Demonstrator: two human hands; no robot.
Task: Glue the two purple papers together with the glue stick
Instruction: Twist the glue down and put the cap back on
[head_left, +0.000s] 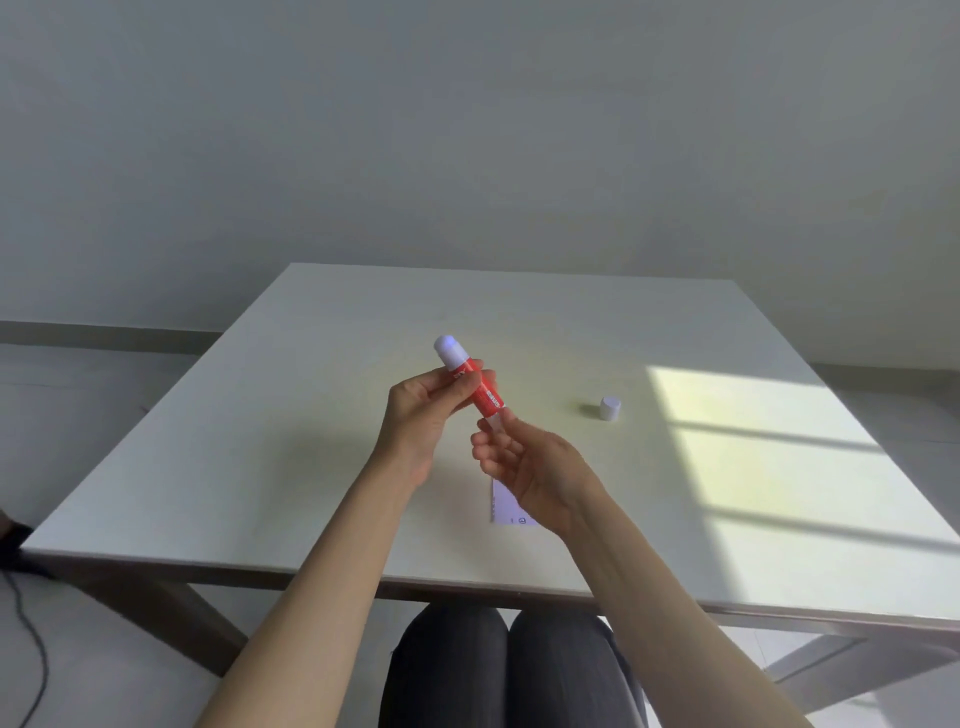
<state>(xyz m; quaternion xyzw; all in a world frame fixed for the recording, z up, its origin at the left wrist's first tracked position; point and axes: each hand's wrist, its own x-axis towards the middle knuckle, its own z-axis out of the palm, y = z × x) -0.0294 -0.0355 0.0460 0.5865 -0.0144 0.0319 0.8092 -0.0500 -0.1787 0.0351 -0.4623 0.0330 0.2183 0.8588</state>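
Note:
I hold a red glue stick (480, 387) tilted above the middle of the table, its uncapped white tip (450, 349) pointing up and away. My left hand (423, 415) grips the red barrel. The fingertips of my right hand (524, 462) pinch the white base at the stick's lower end. The stick's white cap (610, 408) stands on the table to the right, apart from both hands. A pale lilac paper (506, 512) lies flat on the table under my right hand, which hides most of it. I cannot make out a second sheet.
The white table (260, 441) has its near edge just above my knees (498, 670). A patch of sunlight (769, 467) falls on its right side. A dark cable (31, 649) trails on the floor at the lower left.

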